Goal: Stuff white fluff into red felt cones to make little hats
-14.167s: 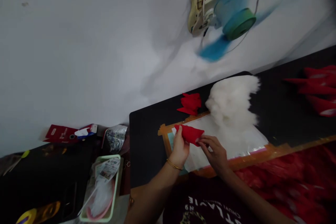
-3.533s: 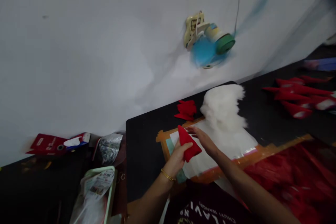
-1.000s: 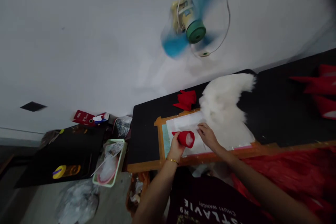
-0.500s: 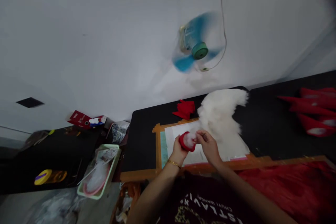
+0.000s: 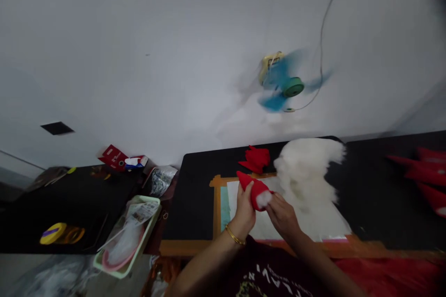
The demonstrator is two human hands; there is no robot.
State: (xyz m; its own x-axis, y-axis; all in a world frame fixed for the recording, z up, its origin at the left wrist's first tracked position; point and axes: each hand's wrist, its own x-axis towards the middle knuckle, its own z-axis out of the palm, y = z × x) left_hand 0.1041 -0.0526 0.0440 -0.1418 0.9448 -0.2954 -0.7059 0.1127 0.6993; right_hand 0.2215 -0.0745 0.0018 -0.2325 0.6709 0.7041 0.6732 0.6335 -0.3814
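Note:
A red cloth cone (image 5: pixel 251 188) is held over the table with its tip pointing up and to the left. White stuffing (image 5: pixel 264 198) fills its wide open end, which faces right. My left hand (image 5: pixel 245 208) is closed around the cone from below, its thumb on the near side. At the open end, the bent fingers of my right hand (image 5: pixel 283 214) press against the rim beside the stuffing; their tips are partly hidden. A fluffy white heap of fibre (image 5: pixel 308 167) lies just beyond my right hand. Behind the cone rest folded red cloth pieces (image 5: pixel 256 159).
More red cones (image 5: pixel 430 171) lie on the black table (image 5: pixel 195 195) at the right. A wall fan (image 5: pixel 292 87) spins above. To the left are a pale green basket (image 5: pixel 153 222), a yellow-lidded jar (image 5: pixel 55 233) and a red box (image 5: pixel 113 158). Red plastic (image 5: pixel 390 274) covers the near right.
The cone has turned so its tip points up-left and its side shows. My right hand has moved from pinching stuffing above the opening to the rim. The view has shifted.

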